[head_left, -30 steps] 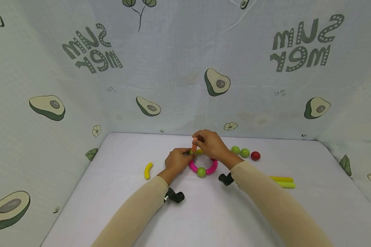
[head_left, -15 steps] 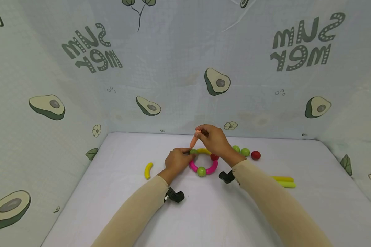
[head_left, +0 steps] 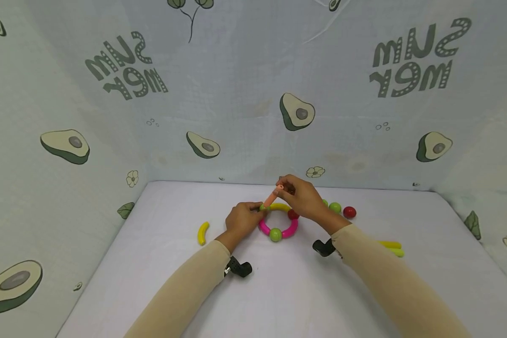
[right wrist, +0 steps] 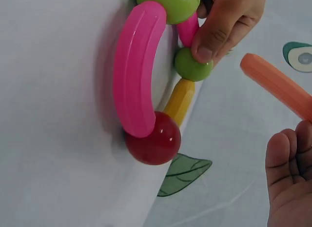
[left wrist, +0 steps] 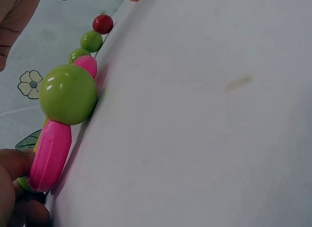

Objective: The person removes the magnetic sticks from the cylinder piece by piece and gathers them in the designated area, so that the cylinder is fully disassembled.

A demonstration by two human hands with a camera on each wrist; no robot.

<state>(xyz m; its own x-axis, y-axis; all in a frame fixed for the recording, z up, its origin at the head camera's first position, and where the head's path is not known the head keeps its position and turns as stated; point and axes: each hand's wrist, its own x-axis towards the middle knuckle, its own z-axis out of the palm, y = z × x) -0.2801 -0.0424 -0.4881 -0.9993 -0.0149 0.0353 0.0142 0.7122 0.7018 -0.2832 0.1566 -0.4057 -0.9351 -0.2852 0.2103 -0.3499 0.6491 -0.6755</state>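
Note:
A ring of curved pink rods (right wrist: 134,73), a yellow rod (head_left: 280,206), green balls and a red ball (right wrist: 153,139) lies mid-table. My left hand (head_left: 241,219) pinches the green ball (right wrist: 194,64) at the ring's far left, thumb on it in the right wrist view. My right hand (head_left: 300,195) holds a straight orange rod (head_left: 272,197) by its upper end, tilted above the ring. In the right wrist view its free end stands apart from the pinched ball. Another green ball (left wrist: 68,94) joins two pink rods at the near side.
A loose yellow curved rod (head_left: 203,233) lies left of the ring. Right of it sit a red ball (head_left: 349,212) and green balls (head_left: 334,208), one partly hidden by the right hand. Yellow rods (head_left: 390,245) lie partly behind the right sleeve. A printed cloth hangs behind the table.
My right hand rose a little with the orange rod, then moved right and lower; the rod went from nearly upright to more tilted. My left hand stayed on the green ball.

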